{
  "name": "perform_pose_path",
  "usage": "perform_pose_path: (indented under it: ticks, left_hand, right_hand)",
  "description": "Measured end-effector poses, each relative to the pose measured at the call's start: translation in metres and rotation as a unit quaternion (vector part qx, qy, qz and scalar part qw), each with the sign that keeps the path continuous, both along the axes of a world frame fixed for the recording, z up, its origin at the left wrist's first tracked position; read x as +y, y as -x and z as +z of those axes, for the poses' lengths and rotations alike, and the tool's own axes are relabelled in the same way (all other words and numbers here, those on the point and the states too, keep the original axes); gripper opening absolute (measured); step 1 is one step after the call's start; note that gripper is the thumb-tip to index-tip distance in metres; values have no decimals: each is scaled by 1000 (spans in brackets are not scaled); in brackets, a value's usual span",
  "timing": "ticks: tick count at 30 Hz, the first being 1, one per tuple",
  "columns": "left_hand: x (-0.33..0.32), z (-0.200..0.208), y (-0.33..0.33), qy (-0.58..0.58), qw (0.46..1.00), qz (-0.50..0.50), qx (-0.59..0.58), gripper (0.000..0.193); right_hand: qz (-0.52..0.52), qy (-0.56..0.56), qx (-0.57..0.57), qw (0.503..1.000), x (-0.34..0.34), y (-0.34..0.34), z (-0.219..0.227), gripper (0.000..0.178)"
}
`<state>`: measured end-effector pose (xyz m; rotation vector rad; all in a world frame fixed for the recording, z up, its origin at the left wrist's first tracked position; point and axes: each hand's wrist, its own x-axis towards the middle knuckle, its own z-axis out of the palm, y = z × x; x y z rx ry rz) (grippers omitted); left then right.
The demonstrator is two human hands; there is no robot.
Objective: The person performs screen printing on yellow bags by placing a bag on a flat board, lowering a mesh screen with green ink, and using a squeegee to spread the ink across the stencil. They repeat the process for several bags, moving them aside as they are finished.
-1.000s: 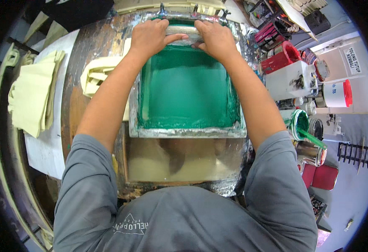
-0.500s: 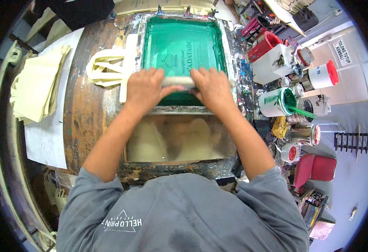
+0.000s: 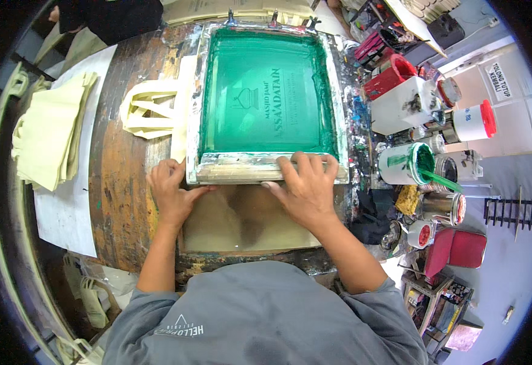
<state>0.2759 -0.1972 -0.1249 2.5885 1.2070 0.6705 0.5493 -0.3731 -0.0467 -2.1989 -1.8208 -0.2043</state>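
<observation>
A screen-printing frame with pale, ink-smeared edges holds a mesh coated in green ink; dark lettering and a small emblem show through. My right hand grips the frame's near bar, fingers over the top and thumb at its front edge. Beside the near left corner is my left hand, thumb stretched to the right and fingers apart; its contact with the bag or frame is unclear. A cream tote bag lies mostly hidden under the frame, its handles sticking out to the left.
A stack of cream bags lies on a white sheet at left. Paint tubs crowd the right side, including a green-smeared tub with a green stick. Clamps stand at the frame's far edge. Another person's dark sleeve shows far left.
Both hands have come off the squeegee, which I no longer make out, and moved nearer to me. The right took hold of the frame, whose near edge now looks raised and larger.
</observation>
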Motion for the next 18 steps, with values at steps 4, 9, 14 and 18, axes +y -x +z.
perform_pose_path:
  ticks: [4, 9, 14, 18]
  left_hand:
    - [5, 24, -16, 36, 992, -10, -120, 77]
    - [15, 102, -75, 172, 862, 25, -476, 62]
    - [47, 87, -84, 65, 967, 86, -230, 71]
    - [42, 9, -59, 4, 987, 153, -57, 68]
  right_hand:
    - [11, -50, -34, 998, 14, -11, 53, 69]
    - [-13, -211, -187, 959, 77, -48, 136, 68]
    - [41, -303, -180, 935, 122, -80, 192, 65]
    - [-1, -252, -103, 962, 129, -83, 216, 67]
